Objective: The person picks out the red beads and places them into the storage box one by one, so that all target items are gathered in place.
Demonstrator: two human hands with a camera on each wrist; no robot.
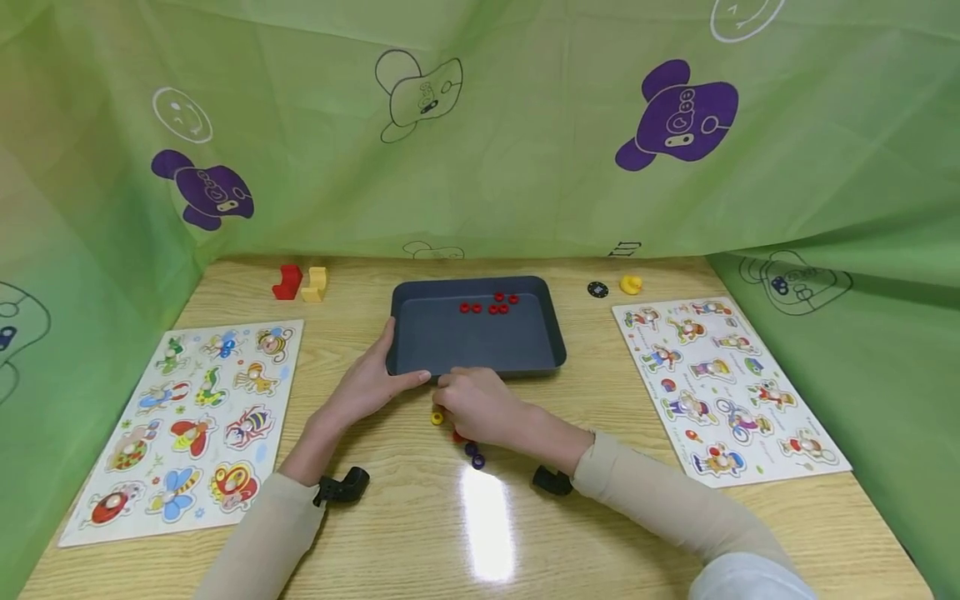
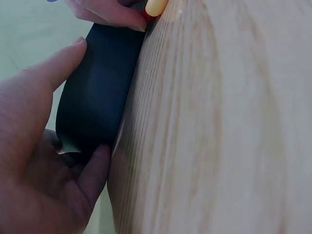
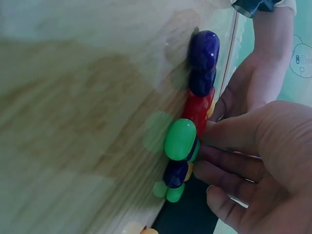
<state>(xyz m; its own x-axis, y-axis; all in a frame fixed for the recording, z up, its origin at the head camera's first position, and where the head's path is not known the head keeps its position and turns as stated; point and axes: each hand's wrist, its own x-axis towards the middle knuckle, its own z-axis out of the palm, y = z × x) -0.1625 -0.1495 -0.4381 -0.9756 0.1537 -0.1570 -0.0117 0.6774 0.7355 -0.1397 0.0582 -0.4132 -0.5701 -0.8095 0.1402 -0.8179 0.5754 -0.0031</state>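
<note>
- Beads (image 3: 180, 139): we find loose ones just below the frame's centre, by the right hand (image 1: 480, 406); red beads (image 1: 503, 308) lie inside the shallow tray (image 1: 480, 342).
- Right hand: fingertips at the beads; we cannot tell whether one is pinched.
- Left hand (image 1: 375, 379): grips the tray's lower-left corner.
- We judge beads light, stiff, slick, liable to roll; pinch across opposite sides.

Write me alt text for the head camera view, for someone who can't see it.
A left hand holds the near left corner of a dark tray on a wooden table, while the right hand is down among colored beads just in front. Six red beads lie inside the tray. Picture boards flank it.
</note>
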